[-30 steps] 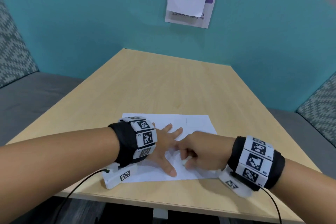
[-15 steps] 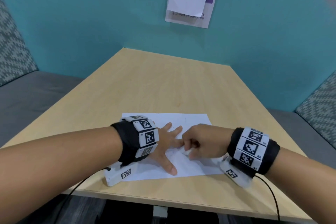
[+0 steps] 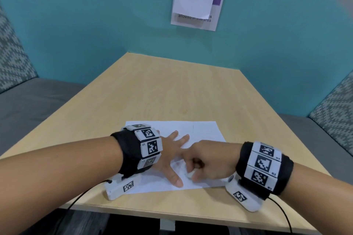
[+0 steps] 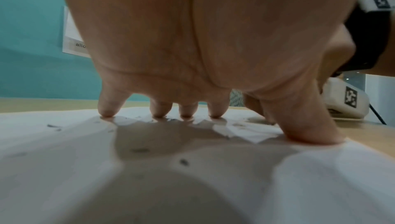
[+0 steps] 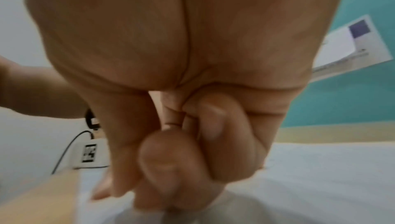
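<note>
Since half a second ago the right hand [image 3: 210, 160] has slid back toward the near edge of the sheet of paper [image 3: 206, 131], while the left hand [image 3: 170, 156] has kept its place. This looks like one stroke of a back-and-forth rubbing. The right hand's fingers [image 5: 166, 160] are curled tight and pinch a small white eraser [image 3: 190, 174], whose tip sits on the paper just beside the left thumb. A short, low grip like that probably lets the person press hard. The wrist view is too blurred to show the eraser itself. The left hand lies spread wide and flat, with its fingers [image 4: 107, 109] straight and their tips pressed onto the sheet. It likely serves as a clamp, so the thin paper does not drag or buckle under the rubbing. The sheet lies flat near the front edge of the bench [image 3: 172, 86], within easy reach. Dark crumbs [image 4: 183, 162] scattered over it suggest the erasing is well under way. A notice [image 3: 198, 4] hangs on the teal wall beyond.
</note>
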`<action>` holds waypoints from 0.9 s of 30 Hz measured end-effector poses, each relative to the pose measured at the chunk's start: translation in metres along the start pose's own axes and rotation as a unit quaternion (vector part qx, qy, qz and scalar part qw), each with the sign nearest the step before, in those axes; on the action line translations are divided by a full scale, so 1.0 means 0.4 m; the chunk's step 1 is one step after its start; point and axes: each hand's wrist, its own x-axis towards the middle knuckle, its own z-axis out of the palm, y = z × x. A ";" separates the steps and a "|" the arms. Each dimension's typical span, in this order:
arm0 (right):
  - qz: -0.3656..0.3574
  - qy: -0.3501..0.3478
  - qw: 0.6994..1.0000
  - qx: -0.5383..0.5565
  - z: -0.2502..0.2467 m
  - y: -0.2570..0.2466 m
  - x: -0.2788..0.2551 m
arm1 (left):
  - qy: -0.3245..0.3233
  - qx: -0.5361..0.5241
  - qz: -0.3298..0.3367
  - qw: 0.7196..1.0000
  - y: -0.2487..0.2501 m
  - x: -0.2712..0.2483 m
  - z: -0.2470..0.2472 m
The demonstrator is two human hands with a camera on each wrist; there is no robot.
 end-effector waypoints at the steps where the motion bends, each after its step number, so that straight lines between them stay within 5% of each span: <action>1: 0.015 0.013 1.000 -0.008 -0.012 0.015 0.004 | -0.006 0.006 -0.003 1.000 0.002 0.000 -0.002; 4: 0.060 0.058 0.996 -0.020 -0.041 0.056 0.008 | -0.017 0.017 -0.011 1.000 0.003 0.004 -0.004; 8: 0.009 0.009 1.000 -0.003 0.005 0.016 0.001 | -0.005 0.002 -0.003 1.000 0.003 -0.003 -0.003; 13: 0.056 0.051 0.997 -0.014 -0.042 0.056 0.008 | -0.018 0.016 -0.018 1.000 0.008 0.003 -0.005; 18: -0.003 -0.006 1.000 0.006 -0.002 0.003 -0.002 | -0.005 0.000 -0.002 1.000 0.001 0.000 -0.003; 22: 0.061 0.044 0.997 -0.016 -0.041 0.053 0.002 | -0.017 0.023 -0.016 0.999 0.002 0.004 0.001; 27: 0.017 0.005 1.000 0.004 -0.006 0.014 -0.011 | -0.010 0.008 -0.002 1.000 0.001 0.000 -0.005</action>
